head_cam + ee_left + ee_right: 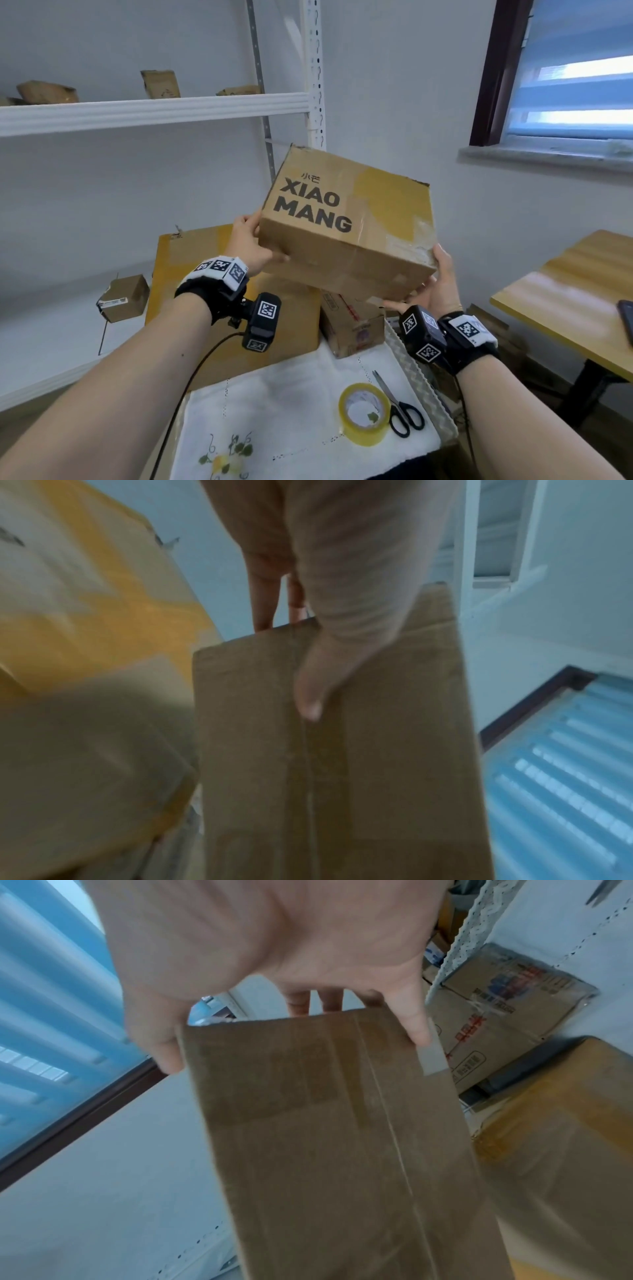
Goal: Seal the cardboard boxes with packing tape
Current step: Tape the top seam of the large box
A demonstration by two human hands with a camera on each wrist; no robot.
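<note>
A brown cardboard box (346, 222) printed XIAO MANG is held up in the air, tilted, between both hands. My left hand (251, 245) grips its left end, the thumb across the near face and the fingers behind. My right hand (436, 282) grips the right end, the thumb at one side and the fingers round the far edge. The left wrist view shows that box (342, 764) with the left hand (308, 631) over its end; the right wrist view shows the box (335, 1137) clasped by the right hand (274, 1010). A yellowish tape roll (363, 413) lies on the white cloth.
Black-handled scissors (399, 407) lie beside the tape on the embroidered cloth (274, 428). A large tan box (191, 291) and a smaller printed box (352, 323) stand behind. White shelving (154, 109) carries small boxes at left. A wooden table (575, 301) is at right.
</note>
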